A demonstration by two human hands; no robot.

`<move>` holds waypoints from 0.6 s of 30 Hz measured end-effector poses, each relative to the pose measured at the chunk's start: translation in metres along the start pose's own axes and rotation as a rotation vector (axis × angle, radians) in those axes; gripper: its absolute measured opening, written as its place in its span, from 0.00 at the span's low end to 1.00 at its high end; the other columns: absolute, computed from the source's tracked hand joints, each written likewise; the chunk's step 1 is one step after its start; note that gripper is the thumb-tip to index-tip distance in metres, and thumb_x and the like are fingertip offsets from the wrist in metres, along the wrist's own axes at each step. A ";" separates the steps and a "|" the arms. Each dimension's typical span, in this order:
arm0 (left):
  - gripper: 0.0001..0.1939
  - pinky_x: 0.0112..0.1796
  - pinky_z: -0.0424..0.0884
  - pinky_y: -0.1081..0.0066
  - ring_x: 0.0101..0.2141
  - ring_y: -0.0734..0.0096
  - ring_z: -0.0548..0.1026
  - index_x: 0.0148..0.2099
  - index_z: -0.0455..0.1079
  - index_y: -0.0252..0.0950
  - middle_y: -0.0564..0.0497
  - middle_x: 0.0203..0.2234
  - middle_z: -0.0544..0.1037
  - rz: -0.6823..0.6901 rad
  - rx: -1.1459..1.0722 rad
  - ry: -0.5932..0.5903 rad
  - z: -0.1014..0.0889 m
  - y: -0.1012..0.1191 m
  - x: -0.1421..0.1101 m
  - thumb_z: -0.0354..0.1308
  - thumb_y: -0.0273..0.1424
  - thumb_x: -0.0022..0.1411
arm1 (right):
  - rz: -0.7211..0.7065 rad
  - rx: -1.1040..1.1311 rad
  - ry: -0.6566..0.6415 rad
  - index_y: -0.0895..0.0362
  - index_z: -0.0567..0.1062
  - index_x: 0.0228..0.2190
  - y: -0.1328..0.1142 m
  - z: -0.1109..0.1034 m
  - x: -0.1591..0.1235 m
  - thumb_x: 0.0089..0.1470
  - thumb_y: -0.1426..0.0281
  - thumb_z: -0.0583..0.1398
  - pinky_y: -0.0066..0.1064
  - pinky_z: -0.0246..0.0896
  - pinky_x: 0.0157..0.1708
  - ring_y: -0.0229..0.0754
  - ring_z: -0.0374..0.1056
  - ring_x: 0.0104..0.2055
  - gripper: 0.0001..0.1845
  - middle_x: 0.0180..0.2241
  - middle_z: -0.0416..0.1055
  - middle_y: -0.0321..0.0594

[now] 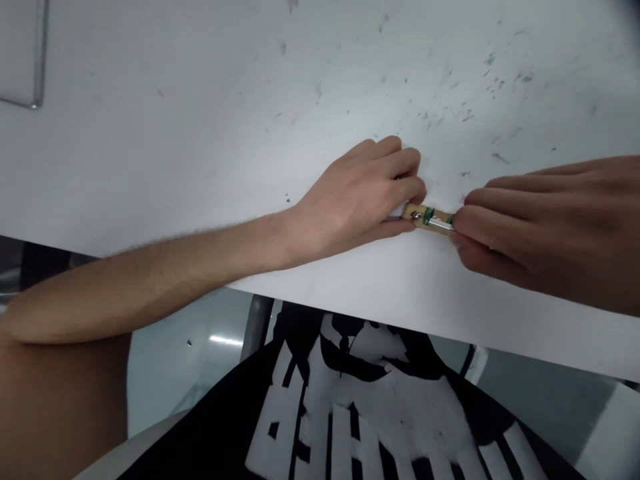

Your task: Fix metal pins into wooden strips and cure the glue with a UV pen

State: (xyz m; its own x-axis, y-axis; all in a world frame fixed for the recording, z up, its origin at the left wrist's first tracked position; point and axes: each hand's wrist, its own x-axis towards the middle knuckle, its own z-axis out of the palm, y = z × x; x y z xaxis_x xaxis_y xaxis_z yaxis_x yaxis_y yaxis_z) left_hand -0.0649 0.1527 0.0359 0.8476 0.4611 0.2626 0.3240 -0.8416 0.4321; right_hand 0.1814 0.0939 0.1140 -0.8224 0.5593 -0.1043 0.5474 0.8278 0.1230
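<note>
Tan, green and shiny silver are showing on a small strip (435,222), which is sitting between the two hands just above the white tabletop (200,140) or resting on it, can't tell which, near the front edge. Left hand (353,197) is pinching the left end, thumb below and index finger above, nearly closed, other fingers curling in. Right hand (555,220) is closing thumb and index finger on the other end, its fingers covering that part. Both ends are being gripped probably for steadiness, leaving the middle exposed. Strip is looking narrow, flat and straight-edged, with a round metallic dot, green bands and a glossy bar; exact material unclear. Tabletop is looking smooth, matte, dotted with dark and greenish flecks (467,117). A clear-looking rounded corner (37,100) is poking in at upper left. Black shirt (210,427) with white print is filling the bottom.
</note>
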 end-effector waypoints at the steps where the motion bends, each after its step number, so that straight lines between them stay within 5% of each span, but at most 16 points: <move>1: 0.15 0.43 0.70 0.60 0.47 0.59 0.74 0.47 0.75 0.36 0.45 0.42 0.77 -0.005 -0.002 -0.001 0.000 0.000 0.000 0.52 0.41 0.76 | -0.010 0.001 0.012 0.56 0.56 0.30 -0.001 -0.001 0.001 0.64 0.67 0.55 0.31 0.36 0.31 0.36 0.50 0.27 0.13 0.23 0.54 0.33; 18: 0.16 0.44 0.72 0.57 0.48 0.58 0.75 0.47 0.74 0.38 0.46 0.43 0.78 -0.009 0.018 -0.008 0.000 0.002 -0.001 0.50 0.42 0.76 | -0.046 -0.013 0.034 0.56 0.58 0.27 0.007 -0.002 0.013 0.64 0.67 0.52 0.27 0.34 0.28 0.34 0.48 0.22 0.13 0.21 0.56 0.32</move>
State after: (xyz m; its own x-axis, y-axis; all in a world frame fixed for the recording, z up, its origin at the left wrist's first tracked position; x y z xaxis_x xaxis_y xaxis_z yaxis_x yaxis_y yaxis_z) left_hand -0.0650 0.1512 0.0368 0.8478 0.4668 0.2515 0.3394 -0.8422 0.4189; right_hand 0.1745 0.1071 0.1160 -0.8517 0.5184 -0.0769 0.5067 0.8520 0.1320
